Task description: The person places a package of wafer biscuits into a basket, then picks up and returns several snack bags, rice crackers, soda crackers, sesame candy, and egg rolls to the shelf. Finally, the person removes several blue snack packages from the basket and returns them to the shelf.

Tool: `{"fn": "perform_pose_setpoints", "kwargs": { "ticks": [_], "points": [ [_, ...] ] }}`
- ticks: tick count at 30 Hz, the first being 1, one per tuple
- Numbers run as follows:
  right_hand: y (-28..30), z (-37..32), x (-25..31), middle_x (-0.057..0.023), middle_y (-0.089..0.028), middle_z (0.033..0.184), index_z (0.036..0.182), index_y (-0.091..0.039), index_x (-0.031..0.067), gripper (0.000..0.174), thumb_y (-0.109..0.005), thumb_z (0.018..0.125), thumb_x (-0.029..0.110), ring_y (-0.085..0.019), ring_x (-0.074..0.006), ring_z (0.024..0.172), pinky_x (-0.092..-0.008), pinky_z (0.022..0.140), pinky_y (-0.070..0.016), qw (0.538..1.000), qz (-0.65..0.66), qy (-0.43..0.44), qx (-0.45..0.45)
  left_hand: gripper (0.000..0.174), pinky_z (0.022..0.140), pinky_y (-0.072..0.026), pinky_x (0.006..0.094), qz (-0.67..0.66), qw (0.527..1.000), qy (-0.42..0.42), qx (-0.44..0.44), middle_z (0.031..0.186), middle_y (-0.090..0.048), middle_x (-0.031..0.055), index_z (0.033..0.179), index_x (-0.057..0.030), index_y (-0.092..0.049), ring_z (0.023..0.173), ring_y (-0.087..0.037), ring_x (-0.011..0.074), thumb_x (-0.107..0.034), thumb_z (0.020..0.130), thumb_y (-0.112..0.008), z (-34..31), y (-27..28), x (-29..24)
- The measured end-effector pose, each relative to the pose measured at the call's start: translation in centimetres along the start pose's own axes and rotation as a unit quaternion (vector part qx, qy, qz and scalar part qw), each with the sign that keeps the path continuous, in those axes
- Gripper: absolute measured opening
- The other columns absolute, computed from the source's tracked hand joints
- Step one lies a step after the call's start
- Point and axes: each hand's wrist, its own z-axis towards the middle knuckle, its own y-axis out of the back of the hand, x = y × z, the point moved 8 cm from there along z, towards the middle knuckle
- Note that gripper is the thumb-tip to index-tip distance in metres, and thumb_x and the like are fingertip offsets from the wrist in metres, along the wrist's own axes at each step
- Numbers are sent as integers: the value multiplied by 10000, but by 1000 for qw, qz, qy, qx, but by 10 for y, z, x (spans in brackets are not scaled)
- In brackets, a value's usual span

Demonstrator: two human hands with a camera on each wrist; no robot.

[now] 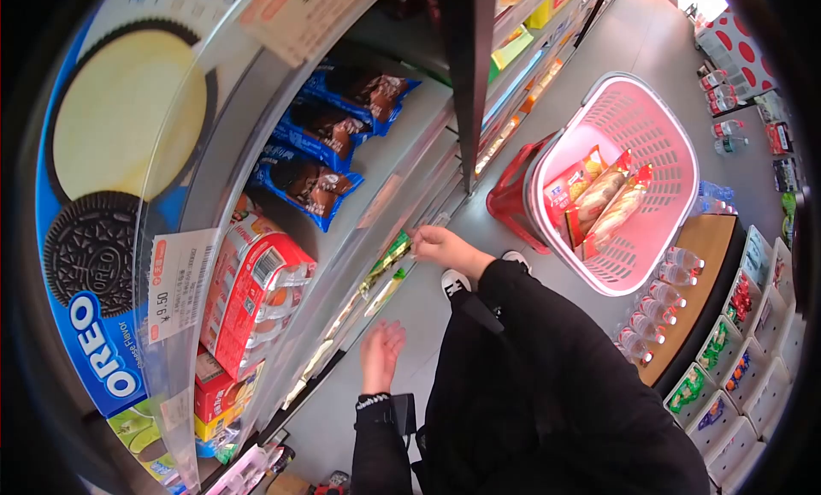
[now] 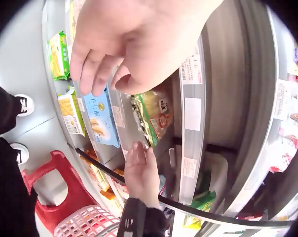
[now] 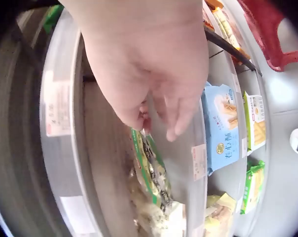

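Observation:
My right hand (image 1: pixel 451 249) reaches into a low shelf, thumb and fingertips pinching the near end of a green-edged, partly clear snack bag (image 3: pixel 151 170). In the left wrist view that bag leans at a slant on the shelf. My left hand (image 1: pixel 382 351) hangs in front of the same shelves, palm turned up in the head view, its fingers loosely bent and holding nothing. Beside the bag, one shelf lower, lies a light-blue snack pack (image 2: pixel 100 118).
A pink basket (image 1: pixel 680 123) holding several packaged snacks stands on the floor at the right. Higher up, blue-wrapped packs (image 1: pixel 308 183) lie on a shelf behind a clear front with a price tag (image 1: pixel 184 281). Water bottles (image 1: pixel 658 311) stand by a wooden-edged display.

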Motion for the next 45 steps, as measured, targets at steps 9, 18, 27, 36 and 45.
{"fn": "perform_pose_setpoints", "kwargs": {
  "ticks": [9,18,27,36,45],
  "points": [
    [26,-107,39,32,-450,668,692,-429,53,90,-499,747,41,-433,-39,680,-181,657,-392,994,-21,-65,83,492,923,-317,392,-178,976,85,92,1179,-443,92,1160,-26,-391,1097,-410,205,-405,846,-400,13,-96,14],
    [70,-252,105,1,-510,731,760,-506,14,66,-537,757,72,-459,-52,683,-204,625,-396,954,-210,-154,149,440,883,-374,317,-63,965,29,253,1151,-459,92,1191,-5,-325,1056,-453,194,-114,810,-516,-51,-191,27],
    [158,-270,174,-108,-393,1198,1279,-186,23,577,-453,776,-68,-442,-170,1048,-262,849,-386,984,-82,28,-158,463,845,-380,266,259,855,-233,384,1083,-490,76,1153,11,-356,1015,-459,135,-38,749,-578,-53,-401,-51],
    [211,-221,176,-158,-388,1149,1239,-228,-11,531,-489,777,-14,-443,-173,1025,-266,814,-416,967,-61,16,-246,332,696,-432,400,686,606,-372,158,888,-475,162,896,-27,-415,846,-503,328,-121,648,-615,16,-488,-17],
    [237,-258,146,-120,-404,1161,1185,-322,-13,447,-505,777,-9,-461,-165,998,-272,826,-413,952,-161,8,-261,375,739,-421,411,683,644,-298,172,951,-505,185,972,-30,-404,898,-509,333,-134,663,-589,48,-462,18]
  ]
}}
